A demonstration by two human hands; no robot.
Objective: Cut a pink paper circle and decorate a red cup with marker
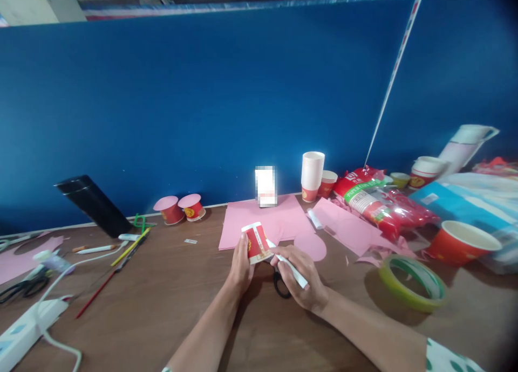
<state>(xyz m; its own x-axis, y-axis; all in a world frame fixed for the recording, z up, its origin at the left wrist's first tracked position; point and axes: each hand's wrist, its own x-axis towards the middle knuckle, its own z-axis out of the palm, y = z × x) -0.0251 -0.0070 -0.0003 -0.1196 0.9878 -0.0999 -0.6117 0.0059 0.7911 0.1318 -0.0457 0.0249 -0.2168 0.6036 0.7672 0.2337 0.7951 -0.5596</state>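
Note:
My left hand is closed round a red and white paper cup, holding it tilted above the table. In my right hand is a white marker pen, gripped for writing, its tip end close against the cup's side. Whether the tip touches the cup I cannot tell. Below my right hand lies a pair of scissors with a black handle, mostly hidden. Just beyond both hands are pink paper sheets and a cut pink paper circle.
Two cups with pink paper tops stand near the blue partition. A phone-like bright screen stands behind the sheets. Rightward are stacked cups, a bagged cup pack and yellow-green tape. A black bottle and power strip lie left.

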